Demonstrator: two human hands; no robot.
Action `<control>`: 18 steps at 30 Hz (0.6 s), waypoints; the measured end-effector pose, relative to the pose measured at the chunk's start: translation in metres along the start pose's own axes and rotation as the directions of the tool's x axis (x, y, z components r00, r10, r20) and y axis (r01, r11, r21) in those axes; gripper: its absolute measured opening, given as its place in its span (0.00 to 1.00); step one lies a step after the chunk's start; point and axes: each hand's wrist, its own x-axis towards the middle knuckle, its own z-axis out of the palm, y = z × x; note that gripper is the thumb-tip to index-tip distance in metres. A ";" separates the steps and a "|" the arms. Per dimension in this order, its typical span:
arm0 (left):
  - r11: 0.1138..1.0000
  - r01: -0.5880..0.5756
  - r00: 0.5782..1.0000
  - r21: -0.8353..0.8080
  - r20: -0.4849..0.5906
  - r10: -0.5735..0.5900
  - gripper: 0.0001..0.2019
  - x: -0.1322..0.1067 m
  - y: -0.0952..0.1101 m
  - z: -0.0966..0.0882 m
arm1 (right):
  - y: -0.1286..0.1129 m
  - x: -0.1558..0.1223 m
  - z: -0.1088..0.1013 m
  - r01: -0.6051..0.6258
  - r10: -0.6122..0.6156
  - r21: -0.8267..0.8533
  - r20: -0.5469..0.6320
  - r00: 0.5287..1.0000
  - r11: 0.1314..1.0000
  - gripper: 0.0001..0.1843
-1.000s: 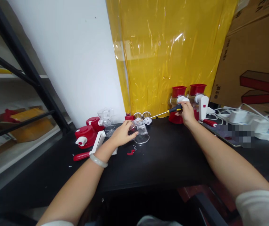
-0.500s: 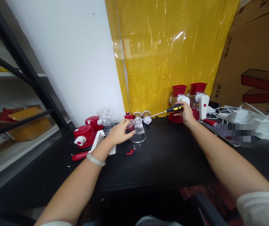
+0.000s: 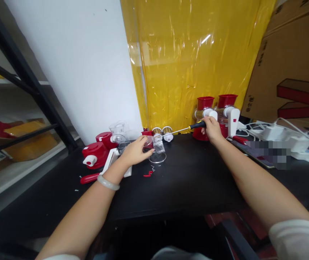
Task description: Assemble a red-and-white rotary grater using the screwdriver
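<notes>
My left hand is closed on a clear plastic housing that stands on the black table; a pale bangle sits on that wrist. My right hand grips a black-and-yellow screwdriver by its handle, far right on the table, with the shaft pointing left toward two small metal drums. The right hand is just in front of two red-and-white hand-crank grinders.
Red grinder bodies, a white part and a red handle lie at the left. A small red scrap lies mid-table. Cables and white adapters crowd the right. Cardboard boxes, a yellow sheet and a shelf rack surround the table.
Both hands stay where they were on the housing and the screwdriver; the screwdriver's tip has dipped slightly. The view has shifted a little.
</notes>
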 end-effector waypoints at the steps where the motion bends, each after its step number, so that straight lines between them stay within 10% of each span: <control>1: 1.000 0.003 1.000 0.002 0.001 -0.003 0.20 0.000 0.000 0.000 | 0.000 -0.001 -0.001 0.019 -0.019 -0.033 -0.003 1.000 0.999 0.17; 11: 1.000 0.005 1.000 0.005 -0.003 -0.005 0.20 -0.001 0.003 -0.002 | -0.021 0.003 0.004 -0.256 0.247 0.141 0.077 0.966 0.956 0.09; 18: 1.000 0.011 1.000 -0.029 -0.010 -0.012 0.19 -0.003 0.001 -0.002 | -0.008 -0.002 0.001 -0.206 0.190 0.133 0.122 0.974 0.969 0.09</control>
